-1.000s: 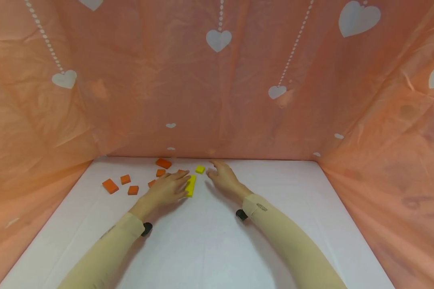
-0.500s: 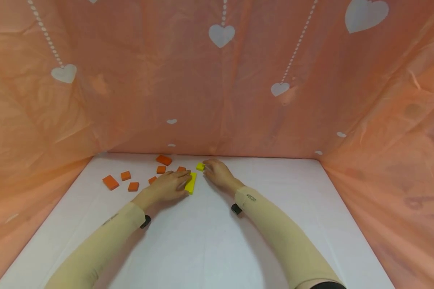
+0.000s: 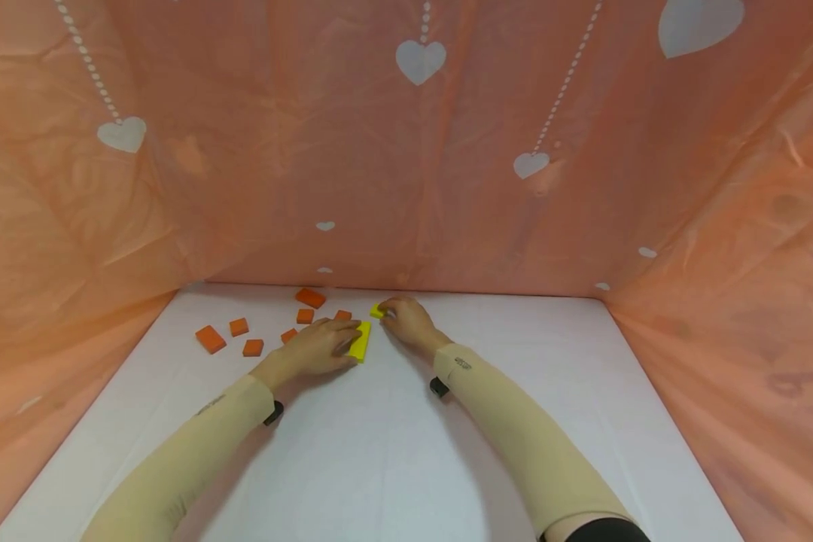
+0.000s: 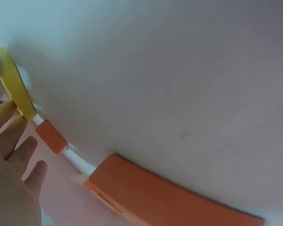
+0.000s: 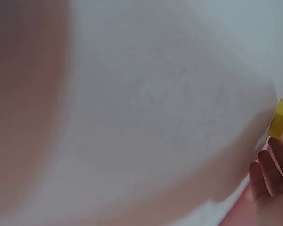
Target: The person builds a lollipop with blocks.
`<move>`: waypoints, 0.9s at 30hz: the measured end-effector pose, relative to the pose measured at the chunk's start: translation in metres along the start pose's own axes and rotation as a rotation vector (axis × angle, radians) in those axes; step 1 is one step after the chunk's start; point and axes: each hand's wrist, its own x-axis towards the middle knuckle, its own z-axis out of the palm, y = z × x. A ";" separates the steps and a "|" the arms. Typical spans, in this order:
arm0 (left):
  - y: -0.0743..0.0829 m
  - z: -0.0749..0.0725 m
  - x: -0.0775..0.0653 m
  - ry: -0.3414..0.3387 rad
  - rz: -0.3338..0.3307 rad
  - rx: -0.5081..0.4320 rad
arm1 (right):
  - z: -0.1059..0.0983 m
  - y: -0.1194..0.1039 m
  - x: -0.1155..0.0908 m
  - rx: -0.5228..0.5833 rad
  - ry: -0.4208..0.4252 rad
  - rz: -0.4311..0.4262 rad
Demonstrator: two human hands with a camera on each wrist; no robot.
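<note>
A long yellow block (image 3: pixel 360 342) lies flat on the white table, and my left hand (image 3: pixel 317 348) holds it from its left side. In the left wrist view, the thumb and fingers (image 4: pixel 9 134) meet the yellow block (image 4: pixel 16 87) on different edges. Just beyond it, to the right, is a small yellow block (image 3: pixel 376 311), partly covered by the fingertips of my right hand (image 3: pixel 409 325). Those fingers pinch the small yellow block (image 5: pixel 277 120) in the right wrist view. The two yellow blocks are a short gap apart.
Several orange blocks lie left of my hands, among them a large one (image 3: pixel 211 339) and a small one (image 3: pixel 253 348). Another orange block (image 3: pixel 342 315) sits just beyond my left fingers. A pink curtain with hearts (image 3: pixel 406 188) rises behind the table (image 3: pixel 393 467).
My right hand has moved left onto the small yellow block and now pinches it. My left fingers have closed in on the long yellow block, which has barely moved.
</note>
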 end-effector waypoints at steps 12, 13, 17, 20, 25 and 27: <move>-0.003 -0.003 0.010 -0.004 -0.005 -0.052 | 0.004 0.004 0.005 0.049 0.045 0.029; -0.003 -0.003 0.011 -0.012 -0.008 -0.062 | 0.004 0.005 0.005 0.048 0.044 0.031; -0.001 -0.005 0.015 -0.044 -0.030 -0.112 | 0.004 0.007 0.003 0.054 0.051 0.038; -0.001 -0.007 0.017 -0.047 -0.040 -0.132 | 0.002 0.007 0.001 0.064 0.053 0.039; 0.000 -0.009 0.017 -0.029 -0.043 -0.134 | -0.004 0.006 -0.003 0.066 0.044 0.033; 0.001 -0.008 0.017 -0.013 -0.041 -0.144 | -0.008 0.005 -0.006 0.071 0.042 0.020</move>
